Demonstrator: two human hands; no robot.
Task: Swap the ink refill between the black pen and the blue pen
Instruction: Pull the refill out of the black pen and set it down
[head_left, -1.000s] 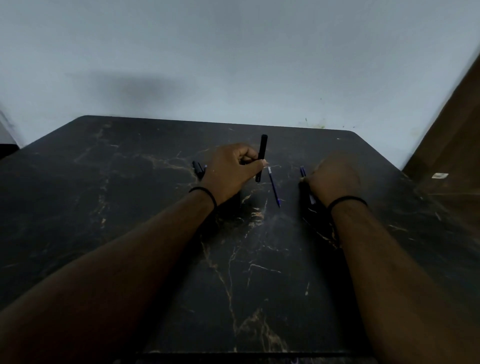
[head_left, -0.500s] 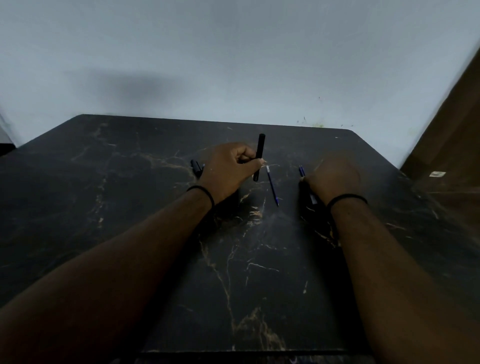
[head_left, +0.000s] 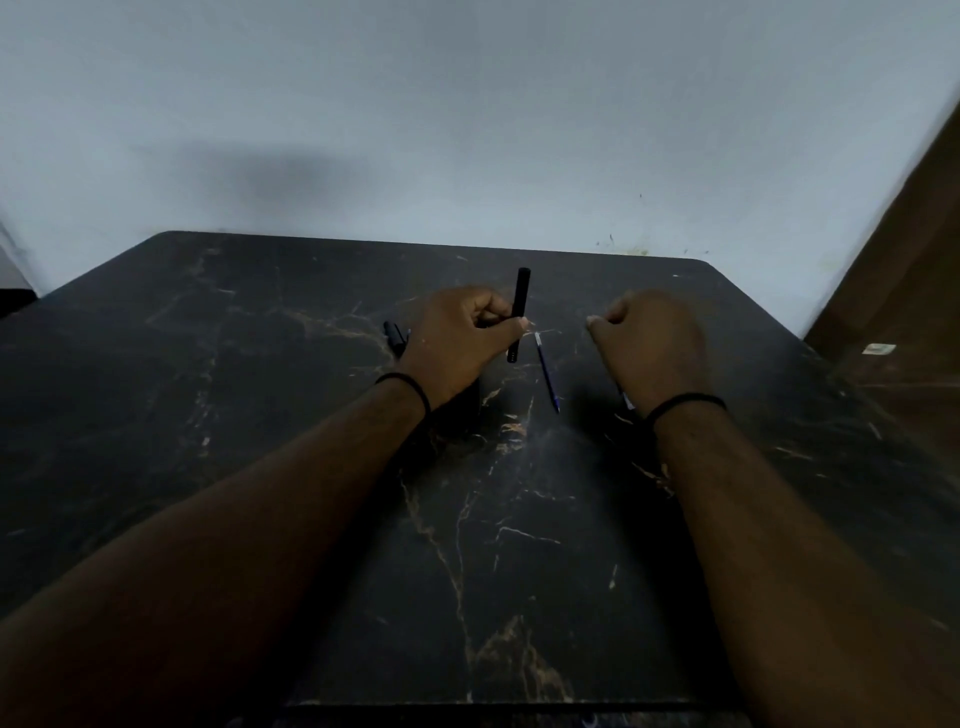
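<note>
R hand (head_left: 649, 345) just lifted off the bench (head_left: 260, 415) w/ fingers curled, can't tell if holding anything; L hand (head_left: 457, 338) clamps the black barrel (head_left: 519, 312) upright mid-frame, blue refill (head_left: 546, 371) lying between, prob goes in next.

Plain indoor room, dark marble-patterned table (head_left: 519, 545) against bare pale wall (head_left: 467, 130)

1. The scene is dim and flat, with a cool grey cast on the wall (head_left: 467, 104).
2. A soft, broad shadow smudges the wall at upper left, and darker shadows pool on the desk (head_left: 208, 415) under both forearms.
3. The right hand (head_left: 649, 348) is motion-blurred; the left hand (head_left: 462, 338) is sharper.
4. Wide-angle distortion bends the desk's edges and the right-hand corner.
</note>
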